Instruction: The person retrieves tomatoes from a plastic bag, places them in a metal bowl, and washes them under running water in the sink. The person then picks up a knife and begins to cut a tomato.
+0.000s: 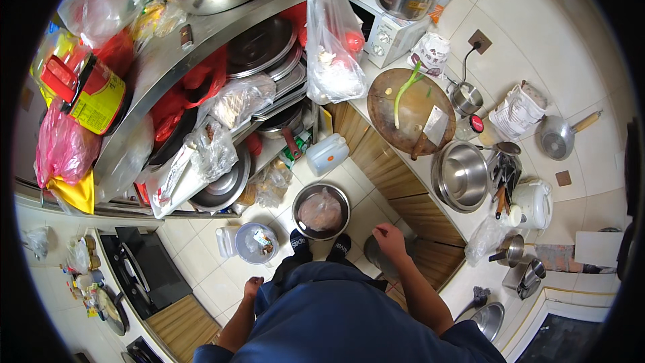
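My right hand (389,238) hangs to the right of my body with its fingers curled in and nothing visible in it. Below it in view stands a dark bin (375,253), partly covered by the hand and forearm. My left hand (253,286) is low at my left side, small and partly turned away, with no object visible in it. On the floor just beyond my slippers sits a metal basin (345,214) holding a bagged pinkish lump (321,210), perhaps meat. Left of my feet is a lined waste bin (276,244) with scraps inside.
A cleaver (436,126) and a green onion (403,92) lie on a round wooden chopping board (380,126) on the right counter. Stacked steel bowls (461,176) stand beside it. A steel rack (201,35) holds pans and bags. A plastic jug (327,154) is on the floor.
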Demonstrator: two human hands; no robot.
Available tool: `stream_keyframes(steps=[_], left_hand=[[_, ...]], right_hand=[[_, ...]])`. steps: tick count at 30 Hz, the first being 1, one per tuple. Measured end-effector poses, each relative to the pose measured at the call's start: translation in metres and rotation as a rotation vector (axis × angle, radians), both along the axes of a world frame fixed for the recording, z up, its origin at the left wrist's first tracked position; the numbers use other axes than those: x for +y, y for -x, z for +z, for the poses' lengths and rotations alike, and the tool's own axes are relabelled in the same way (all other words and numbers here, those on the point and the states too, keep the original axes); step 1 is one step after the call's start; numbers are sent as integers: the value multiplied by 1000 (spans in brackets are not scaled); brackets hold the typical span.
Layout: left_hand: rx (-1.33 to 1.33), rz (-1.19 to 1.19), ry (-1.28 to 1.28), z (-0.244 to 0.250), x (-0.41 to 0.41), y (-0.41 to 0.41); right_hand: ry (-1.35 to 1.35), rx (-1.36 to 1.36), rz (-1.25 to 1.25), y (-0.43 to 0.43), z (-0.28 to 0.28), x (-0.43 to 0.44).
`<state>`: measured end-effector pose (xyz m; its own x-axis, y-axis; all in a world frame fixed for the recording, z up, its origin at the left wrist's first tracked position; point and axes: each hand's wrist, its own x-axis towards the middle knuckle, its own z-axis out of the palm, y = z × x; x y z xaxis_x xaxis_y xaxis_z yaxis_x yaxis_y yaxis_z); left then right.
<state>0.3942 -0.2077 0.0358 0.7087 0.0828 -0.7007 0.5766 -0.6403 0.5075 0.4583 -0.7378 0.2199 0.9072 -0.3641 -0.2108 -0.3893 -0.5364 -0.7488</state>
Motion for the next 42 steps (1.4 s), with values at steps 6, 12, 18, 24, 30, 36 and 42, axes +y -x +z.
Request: stream_keyframes(steps=[6, 12, 18, 24, 30, 36, 42], left_hand=[[105, 220, 145, -43, 43, 60], [23, 104, -16, 5, 0, 5], [18, 297, 215, 49, -42, -60], [8, 333, 287, 38, -46, -49], [20, 99, -66, 13, -15, 7], [15, 136, -94, 36, -11, 32], [68, 210, -44, 18, -20, 38]], right_hand=[[10, 217, -101, 49, -73, -33], [-46, 576, 19, 123, -161, -46], [-74, 361, -530, 153, -199, -31], [96, 223, -319, 95, -133, -27], [236, 292, -409, 80, -109, -29], [397, 398, -302, 117, -117, -42], [481, 416, -240, 131, -126, -56]])
